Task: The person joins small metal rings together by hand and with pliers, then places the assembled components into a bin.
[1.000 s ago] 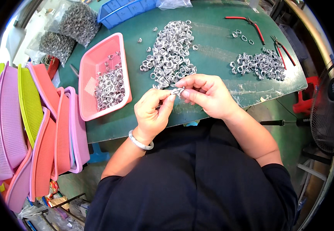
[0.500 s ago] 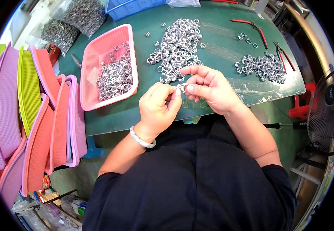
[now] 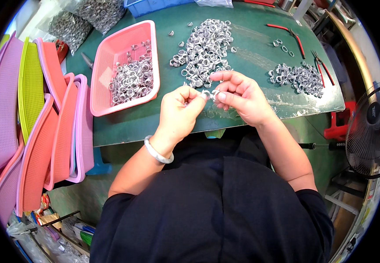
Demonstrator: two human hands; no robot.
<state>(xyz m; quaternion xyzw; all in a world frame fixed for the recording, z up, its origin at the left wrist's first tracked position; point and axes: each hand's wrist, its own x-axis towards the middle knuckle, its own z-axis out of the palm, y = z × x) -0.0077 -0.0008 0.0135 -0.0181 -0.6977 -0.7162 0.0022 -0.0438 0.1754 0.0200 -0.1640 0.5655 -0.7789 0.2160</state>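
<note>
Close together near the table's front edge, my two hands each pinch a small silvery metal ring. My left hand [image 3: 179,109], with a pale bangle [image 3: 156,154] on its wrist, grips one ring [image 3: 206,93] between thumb and forefinger. In my right hand [image 3: 247,98] another ring [image 3: 215,94] is held by the thumb and fingers, right beside the first; whether the two touch I cannot tell. Just beyond my fingers spreads a heap of similar rings [image 3: 205,50]. To the left stands a pink plastic basket [image 3: 106,48] with many rings inside.
A smaller ring pile [image 3: 297,79] lies at the right, near two red-handled pliers [image 3: 297,39] [image 3: 321,68]. Stacked coloured baskets [image 3: 34,87] crowd the left side. Bags of rings [image 3: 69,30] and a blue bin [image 3: 152,6] stand at the back. A fan [image 3: 367,131] is at far right.
The ring pieces between my fingertips have come slightly apart, and my left hand's thumb and forefinger now show a ring more plainly. The whole view has shifted a little.
</note>
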